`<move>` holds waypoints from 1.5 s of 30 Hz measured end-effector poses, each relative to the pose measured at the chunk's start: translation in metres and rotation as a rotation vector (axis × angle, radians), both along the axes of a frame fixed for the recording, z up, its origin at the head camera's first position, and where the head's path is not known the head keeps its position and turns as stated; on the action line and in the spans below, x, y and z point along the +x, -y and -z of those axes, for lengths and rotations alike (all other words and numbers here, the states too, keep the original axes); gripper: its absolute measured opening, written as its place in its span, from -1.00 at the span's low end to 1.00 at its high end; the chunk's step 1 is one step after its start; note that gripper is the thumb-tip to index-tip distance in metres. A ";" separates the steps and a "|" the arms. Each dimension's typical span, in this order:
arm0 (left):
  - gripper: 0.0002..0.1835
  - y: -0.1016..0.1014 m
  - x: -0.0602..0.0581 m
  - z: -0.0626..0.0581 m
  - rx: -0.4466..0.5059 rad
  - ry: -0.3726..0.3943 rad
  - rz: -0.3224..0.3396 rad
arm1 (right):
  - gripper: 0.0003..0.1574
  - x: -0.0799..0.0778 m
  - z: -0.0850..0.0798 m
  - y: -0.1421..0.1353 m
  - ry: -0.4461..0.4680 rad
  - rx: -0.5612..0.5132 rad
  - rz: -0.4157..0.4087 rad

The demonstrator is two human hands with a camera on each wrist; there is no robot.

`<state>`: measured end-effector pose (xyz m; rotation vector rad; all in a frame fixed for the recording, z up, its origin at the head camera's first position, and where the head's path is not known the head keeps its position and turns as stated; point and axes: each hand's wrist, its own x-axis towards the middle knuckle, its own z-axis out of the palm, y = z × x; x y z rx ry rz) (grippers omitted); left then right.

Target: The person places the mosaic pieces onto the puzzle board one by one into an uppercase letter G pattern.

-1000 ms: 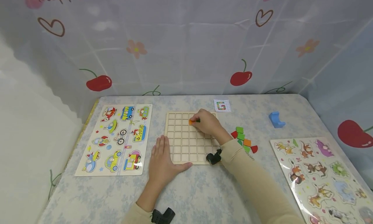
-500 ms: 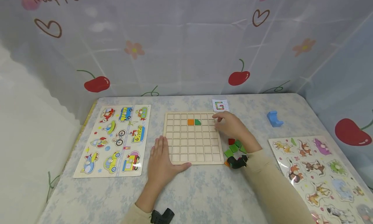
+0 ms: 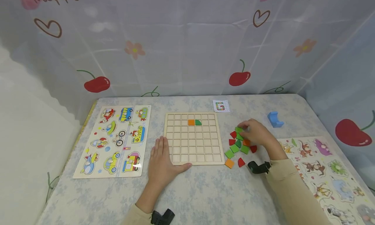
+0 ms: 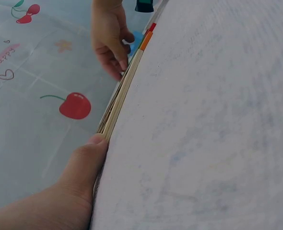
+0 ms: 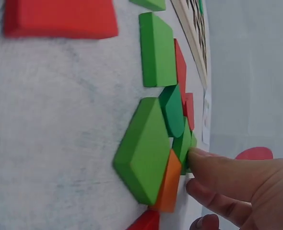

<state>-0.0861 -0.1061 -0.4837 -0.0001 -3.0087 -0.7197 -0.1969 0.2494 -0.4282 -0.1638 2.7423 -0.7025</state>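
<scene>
The animal puzzle board (image 3: 322,176) is partly covered by the right sleeve (image 3: 293,186) and cut off at the head view's edge. A green tile (image 3: 238,129), right of the grid board (image 3: 191,143), is half hidden by the right hand's (image 3: 255,132) bent fingers; whether it is pinched cannot be told. The grid board's edge is touched by the left hand (image 3: 162,165), fingers straight, thumb spread.

The grid board (image 3: 191,142) at centre looks like bare matt wood, the coloured tiles (image 3: 235,148) right of it smooth and matt. Across the top hangs a creased, faintly shiny sheet (image 3: 187,52).
</scene>
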 end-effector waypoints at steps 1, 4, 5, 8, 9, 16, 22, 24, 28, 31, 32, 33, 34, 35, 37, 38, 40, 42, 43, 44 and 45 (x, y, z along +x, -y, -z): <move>0.56 0.000 0.000 0.000 0.001 -0.001 0.000 | -0.54 0.000 0.002 -0.001 -0.002 -0.008 0.000; 0.56 0.001 0.000 0.001 0.003 -0.002 -0.002 | -0.58 -0.001 0.005 -0.003 -0.008 -0.035 0.008; 0.56 0.001 0.000 0.001 0.002 -0.001 -0.002 | -0.60 -0.001 0.006 -0.003 -0.007 -0.046 0.013; 0.56 0.002 -0.001 0.001 -0.002 -0.004 -0.005 | -0.67 -0.003 0.006 -0.003 -0.004 -0.078 0.028; 0.56 0.002 -0.001 0.002 -0.003 -0.008 -0.004 | -0.68 -0.003 0.005 -0.003 -0.006 -0.084 0.031; 0.56 0.003 -0.002 0.004 -0.009 -0.003 -0.005 | -0.66 -0.013 0.000 0.005 -0.058 -0.134 0.075; 0.57 0.002 -0.003 0.004 0.009 0.020 0.001 | -0.71 -0.024 -0.004 0.037 -0.092 -0.186 0.019; 0.57 0.002 -0.002 0.004 0.011 0.026 0.003 | -0.73 -0.028 -0.005 0.052 -0.094 -0.200 -0.007; 0.57 0.002 -0.002 0.004 0.011 0.027 0.004 | -0.75 -0.036 -0.007 0.082 -0.089 -0.248 -0.062; 0.58 0.003 -0.003 0.004 0.010 0.026 -0.001 | -0.77 -0.041 -0.006 0.105 -0.077 -0.280 -0.107; 0.58 0.003 -0.003 0.004 0.008 0.025 -0.002 | -0.78 -0.043 -0.006 0.112 -0.072 -0.285 -0.123; 0.58 0.004 -0.003 0.004 0.005 0.026 -0.001 | -0.80 -0.044 -0.005 0.119 -0.065 -0.289 -0.136; 0.58 0.004 -0.003 0.004 0.007 0.021 0.001 | -0.80 -0.045 -0.004 0.126 -0.064 -0.287 -0.150; 0.57 0.004 -0.003 0.004 0.010 0.014 0.004 | -0.81 -0.046 -0.004 0.132 -0.058 -0.290 -0.158; 0.57 0.004 -0.003 0.003 0.010 0.014 0.008 | -0.82 -0.047 -0.004 0.144 -0.050 -0.286 -0.176; 0.56 0.005 -0.003 0.003 0.012 0.013 0.011 | -0.82 -0.048 -0.003 0.149 -0.045 -0.289 -0.184; 0.56 0.006 -0.003 0.003 0.015 0.013 0.017 | -0.82 -0.049 -0.003 0.159 -0.044 -0.280 -0.196; 0.55 0.007 -0.003 0.003 0.014 0.011 0.019 | -0.83 -0.049 -0.002 0.167 -0.045 -0.264 -0.202; 0.55 0.008 -0.003 0.003 0.012 0.004 0.021 | -0.83 -0.050 -0.002 0.170 -0.047 -0.252 -0.203; 0.54 0.009 -0.004 0.003 0.011 -0.007 0.022 | -0.84 -0.050 -0.002 0.173 -0.048 -0.240 -0.202; 0.53 0.010 -0.005 0.004 0.009 -0.022 0.023 | -0.84 -0.050 -0.001 0.176 -0.050 -0.225 -0.200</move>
